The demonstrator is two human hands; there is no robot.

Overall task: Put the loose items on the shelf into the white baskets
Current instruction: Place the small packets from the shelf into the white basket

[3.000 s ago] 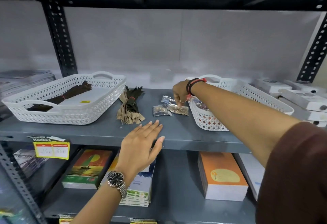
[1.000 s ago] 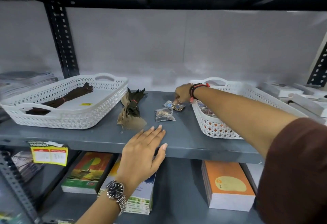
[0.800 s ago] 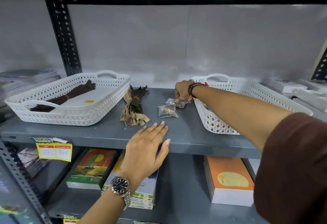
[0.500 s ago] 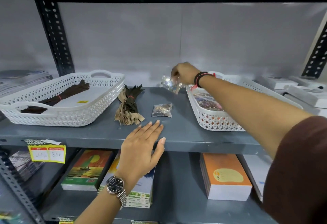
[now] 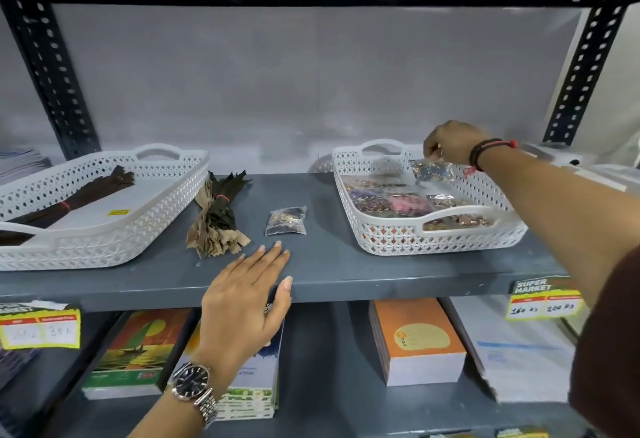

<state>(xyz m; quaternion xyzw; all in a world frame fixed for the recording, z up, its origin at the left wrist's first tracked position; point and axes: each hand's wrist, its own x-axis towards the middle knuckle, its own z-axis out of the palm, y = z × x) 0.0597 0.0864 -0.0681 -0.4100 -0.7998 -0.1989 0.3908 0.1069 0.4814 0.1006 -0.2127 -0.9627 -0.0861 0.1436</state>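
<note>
My right hand (image 5: 450, 143) pinches a small clear packet of beads (image 5: 431, 171) and holds it above the far side of the right white basket (image 5: 391, 235), which holds several similar packets. My left hand (image 5: 247, 299) lies flat and open on the front edge of the grey shelf (image 5: 329, 264). One more clear packet (image 5: 286, 221) lies loose on the shelf just beyond my left fingertips. A tied bundle of brown and dark zippers (image 5: 218, 219) lies loose beside the left white basket (image 5: 138, 229), which holds another dark zipper bundle (image 5: 72, 202).
Black perforated uprights (image 5: 48, 67) stand at both back corners and a shelf board runs overhead. White boxes (image 5: 588, 174) sit right of the right basket. Below, notebooks (image 5: 135, 351) and an orange paper pad (image 5: 415, 340) are stacked; yellow price tags (image 5: 40, 328) hang from the shelf edge.
My right hand picked up a packet from the shelf, lifted it and carried it right, over the right basket. One packet is left on the shelf. My left hand stayed put.
</note>
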